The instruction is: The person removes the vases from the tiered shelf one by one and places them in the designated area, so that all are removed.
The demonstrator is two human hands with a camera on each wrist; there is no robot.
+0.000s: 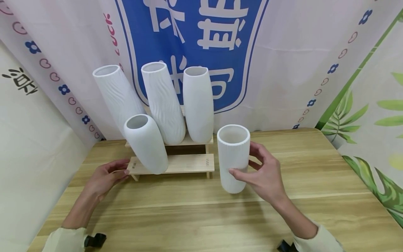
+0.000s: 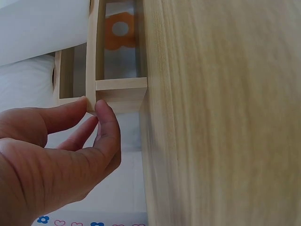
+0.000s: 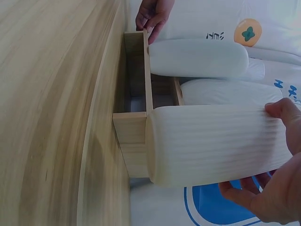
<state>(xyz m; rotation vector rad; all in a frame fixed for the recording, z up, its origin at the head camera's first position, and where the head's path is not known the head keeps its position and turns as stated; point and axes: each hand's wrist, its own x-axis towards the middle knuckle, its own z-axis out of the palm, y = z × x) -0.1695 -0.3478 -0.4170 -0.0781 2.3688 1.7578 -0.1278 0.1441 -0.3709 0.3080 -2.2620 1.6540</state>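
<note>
My right hand (image 1: 267, 175) grips a white cylindrical vase (image 1: 233, 161) with fine vertical ribs, thumb on the near side and fingers round the far side. This vase is upright by the right end of a stepped wooden stand (image 1: 189, 163); in the right wrist view its base (image 3: 153, 146) is raised off the table. With thumb and fingertips, my left hand (image 1: 102, 178) pinches the left end of the stand's lower step, also seen in the left wrist view as a board edge (image 2: 91, 56). A smooth white vase (image 1: 146, 145) stands on the left part of that step.
On the upper step behind stand three taller white vases: a wavy one (image 1: 118, 94) at left, another wavy one (image 1: 163, 105) in the middle, a smoother one (image 1: 198, 105) at right. A printed cloth (image 1: 283, 70) hangs behind the wooden table (image 1: 176, 213).
</note>
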